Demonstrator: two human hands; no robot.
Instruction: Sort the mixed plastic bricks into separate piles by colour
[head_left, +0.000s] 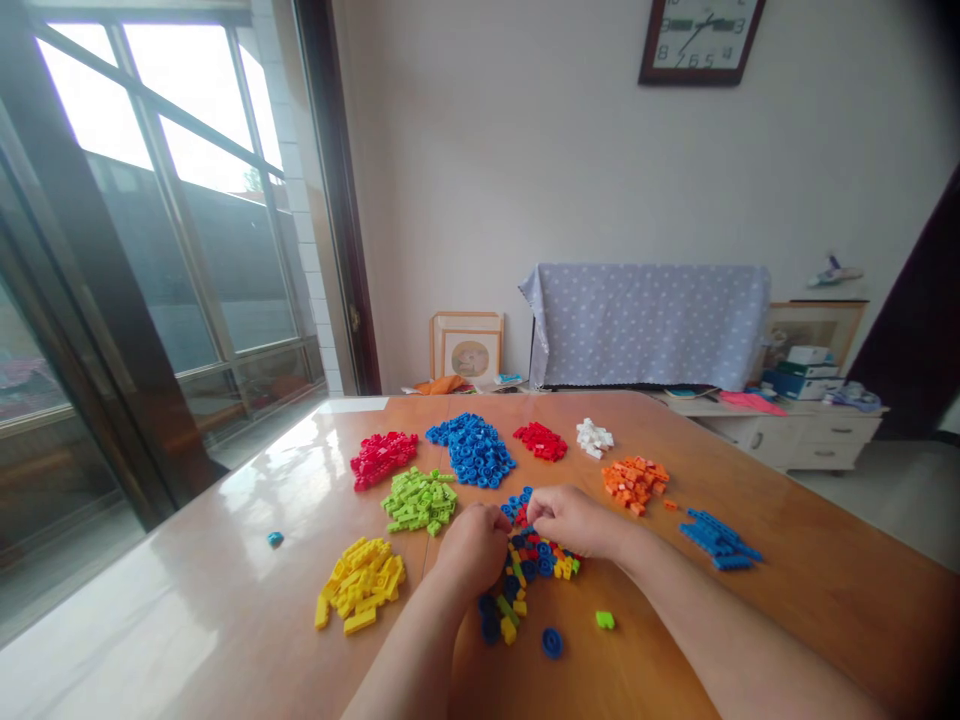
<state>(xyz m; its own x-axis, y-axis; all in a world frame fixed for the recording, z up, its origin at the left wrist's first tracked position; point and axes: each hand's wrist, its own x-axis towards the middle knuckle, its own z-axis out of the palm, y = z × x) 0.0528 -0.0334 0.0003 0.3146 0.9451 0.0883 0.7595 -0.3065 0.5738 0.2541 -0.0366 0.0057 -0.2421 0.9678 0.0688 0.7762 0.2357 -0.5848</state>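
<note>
My left hand (477, 545) is closed at the left edge of a mixed pile of blue, red, yellow and green pieces (529, 568). Across from it, my right hand (566, 518) has its fingers curled together over the upper part of that pile. What either hand holds, if anything, is hidden. A dark blue round piece (552, 643) and a green piece (605, 620) lie apart near the front. Left of my hands are a light green pile (420, 500) and a yellow pile (361, 583).
Farther back on the wooden table (300, 560) lie pink-red (384, 458), blue (474, 450), red (540, 441) and white (595, 438) piles. Orange pieces (635, 484) and long blue pieces (718, 540) are at the right. A small blue piece (275, 539) lies at the left.
</note>
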